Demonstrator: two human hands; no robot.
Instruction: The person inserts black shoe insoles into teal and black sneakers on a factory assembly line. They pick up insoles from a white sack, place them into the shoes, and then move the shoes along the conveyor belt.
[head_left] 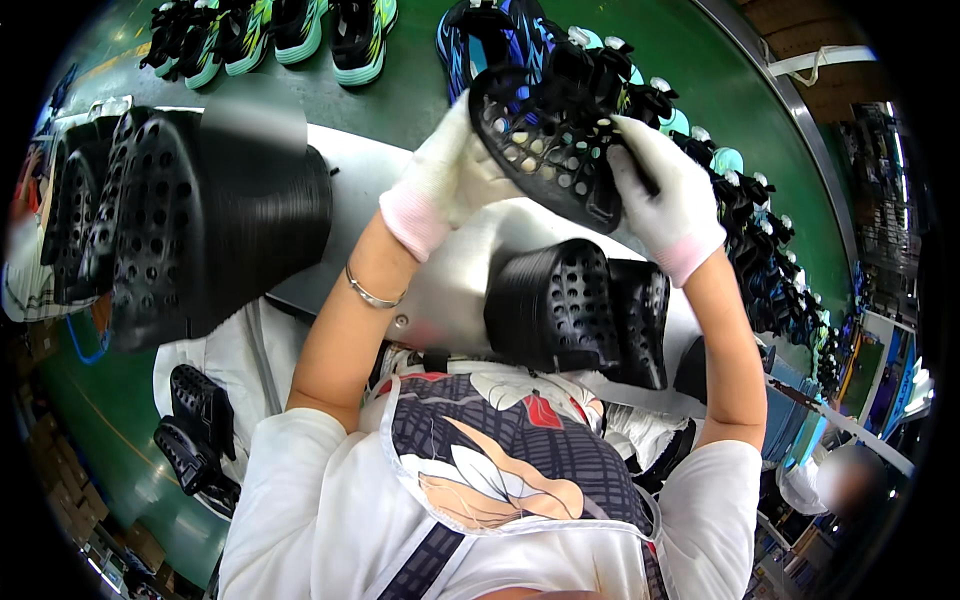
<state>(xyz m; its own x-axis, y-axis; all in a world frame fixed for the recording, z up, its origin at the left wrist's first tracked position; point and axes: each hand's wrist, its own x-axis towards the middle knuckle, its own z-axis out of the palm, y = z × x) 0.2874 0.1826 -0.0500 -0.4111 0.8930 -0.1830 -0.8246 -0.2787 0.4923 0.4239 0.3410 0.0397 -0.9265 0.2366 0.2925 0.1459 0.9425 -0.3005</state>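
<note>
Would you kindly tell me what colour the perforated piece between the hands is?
The perforated piece is black; the head view shows it best.

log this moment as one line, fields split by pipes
left hand: gloved, holding black perforated piece | right hand: gloved, holding its other side | nearer body: stack of black pieces | beyond: rows of shoes

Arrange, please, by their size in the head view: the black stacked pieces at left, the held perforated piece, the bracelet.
1. Black stacked pieces at left
2. Held perforated piece
3. Bracelet
</note>
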